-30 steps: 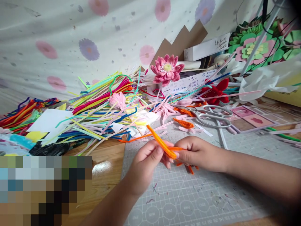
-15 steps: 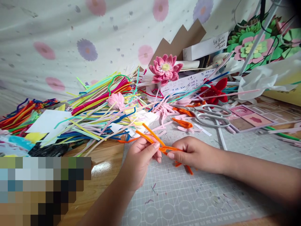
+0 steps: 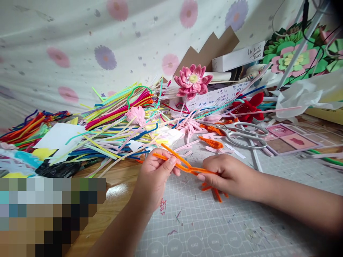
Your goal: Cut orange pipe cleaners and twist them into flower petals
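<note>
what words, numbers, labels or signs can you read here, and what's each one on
"14" and "4:00": handwritten on the white paper sheet behind the stems; its other writing is too small or unclear to read.
White box: handwriting, not legible.
Cutting mat: print in the circles, edge marks and red characters, too small or blurred.
Yellow item at far right: dark lettering, too blurred.
No brand readable.

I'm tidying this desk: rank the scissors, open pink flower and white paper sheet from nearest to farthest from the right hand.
1. Scissors: just beyond the right hand.
2. Open pink flower: farther back, left of the scissors.
3. White paper sheet: far left.
</note>
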`<state>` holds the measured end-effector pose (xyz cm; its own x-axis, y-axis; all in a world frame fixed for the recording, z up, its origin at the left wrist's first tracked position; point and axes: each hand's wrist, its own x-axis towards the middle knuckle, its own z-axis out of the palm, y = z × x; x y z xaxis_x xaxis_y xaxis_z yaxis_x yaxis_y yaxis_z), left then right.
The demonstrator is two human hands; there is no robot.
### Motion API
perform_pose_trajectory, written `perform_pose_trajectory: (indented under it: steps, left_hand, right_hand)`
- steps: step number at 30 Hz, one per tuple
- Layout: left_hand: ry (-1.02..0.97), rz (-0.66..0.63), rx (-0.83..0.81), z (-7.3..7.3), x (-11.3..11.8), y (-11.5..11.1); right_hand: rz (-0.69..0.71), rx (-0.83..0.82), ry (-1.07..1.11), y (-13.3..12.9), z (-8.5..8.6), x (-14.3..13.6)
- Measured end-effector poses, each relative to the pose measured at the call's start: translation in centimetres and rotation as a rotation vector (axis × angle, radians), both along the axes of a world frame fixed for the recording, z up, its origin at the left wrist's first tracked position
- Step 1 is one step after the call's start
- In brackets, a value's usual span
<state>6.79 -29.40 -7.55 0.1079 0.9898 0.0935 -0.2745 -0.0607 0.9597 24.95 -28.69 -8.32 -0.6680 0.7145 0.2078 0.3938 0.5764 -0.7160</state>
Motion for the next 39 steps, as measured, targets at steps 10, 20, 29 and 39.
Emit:
perform_pose_trajectory:
  steps: [10,20,29,39]
  left_hand:
    - [0.181,0.176,0.365,-0.2,-0.2,-0.1]
    - [0.361,0.049,0.459,-0.5,0.1,-1.9]
    - [0.360,-0.316,0.272,0.2,0.4,-2.1]
    - [0.343,-0.315,0.167,0.4,0.1,-1.8]
  right_hand:
    - [0.149,0.284,-0.024,1.4,0.5,1.7]
    - [0.017,-0.335,0.317,-1.3,1.3,-0.6]
    - [0.104,-0.656,0.383,-1.2,0.8,-0.5]
    - [0.182,-0.742,0.252,-0.4,1.0,0.3]
